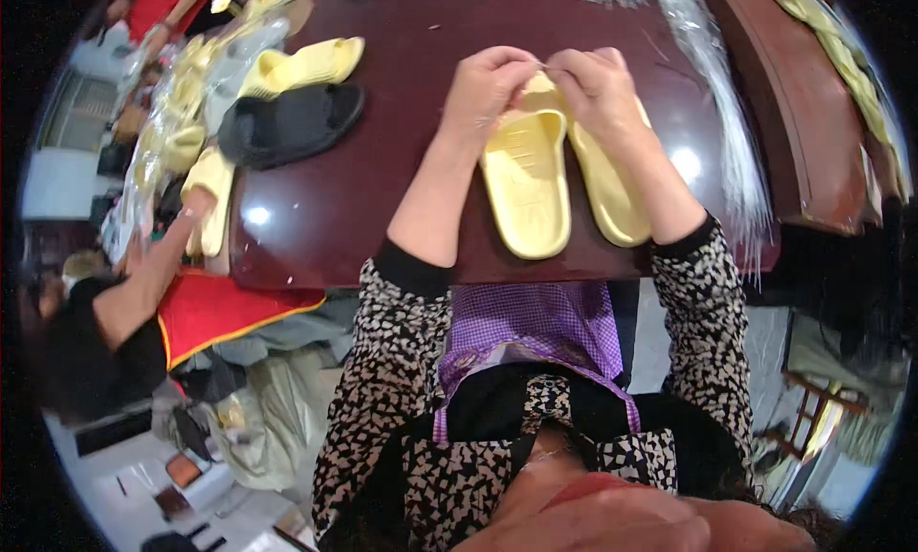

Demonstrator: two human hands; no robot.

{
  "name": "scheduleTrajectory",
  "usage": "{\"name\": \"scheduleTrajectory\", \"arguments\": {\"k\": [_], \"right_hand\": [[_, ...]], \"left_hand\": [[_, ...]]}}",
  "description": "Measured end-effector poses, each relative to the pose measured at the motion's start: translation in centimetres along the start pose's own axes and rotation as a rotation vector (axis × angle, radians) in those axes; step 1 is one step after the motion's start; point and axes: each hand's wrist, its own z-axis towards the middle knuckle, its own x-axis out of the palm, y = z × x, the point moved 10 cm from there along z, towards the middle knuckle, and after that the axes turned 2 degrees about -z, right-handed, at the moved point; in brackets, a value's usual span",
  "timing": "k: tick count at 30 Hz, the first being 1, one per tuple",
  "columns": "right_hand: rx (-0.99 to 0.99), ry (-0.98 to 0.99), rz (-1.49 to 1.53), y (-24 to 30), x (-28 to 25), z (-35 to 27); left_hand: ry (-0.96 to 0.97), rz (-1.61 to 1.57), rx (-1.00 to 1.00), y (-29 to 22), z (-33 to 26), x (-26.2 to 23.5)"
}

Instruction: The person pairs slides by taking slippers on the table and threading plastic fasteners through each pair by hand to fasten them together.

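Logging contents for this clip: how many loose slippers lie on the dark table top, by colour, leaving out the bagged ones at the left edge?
Yellow slippers: 3, the pair under the hands and one further left
Black slippers: 1
Total: 4

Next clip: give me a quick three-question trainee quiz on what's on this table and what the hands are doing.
1. True or false: both hands meet at the far end of the pair of yellow slippers.
2. What colour is the lone slipper on the table's left? A red, B black, C white.
3. What lies right of the right hand?

Key: 1 true, the left hand too. 2 B. 3 A bundle of clear thin strands.
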Motion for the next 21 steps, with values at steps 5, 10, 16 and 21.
{"name": "scheduleTrajectory", "arguments": {"k": [5,10,16,21], "right_hand": [[0.030,0.026,0.062,1.3,-0.5,-0.1],[0.153,0.136,0.068,0.5,0.6,-0.7],[0.166,0.150,0.050,0.9,0.7,-0.9],[0.140,0.065,0.042,1.0,-0.5,-0.5]], "left_hand": [[0.021,-0.076,0.007,-0.1,-0.8,0.0],[0.083,-0.164,-0.059,0.5,-1.3,0.4],[0.072,-0.182,-0.088,0.8,-2.0,0.4],[-0.010,0.020,0.092,-0.6,-1.7,-1.7]]}}
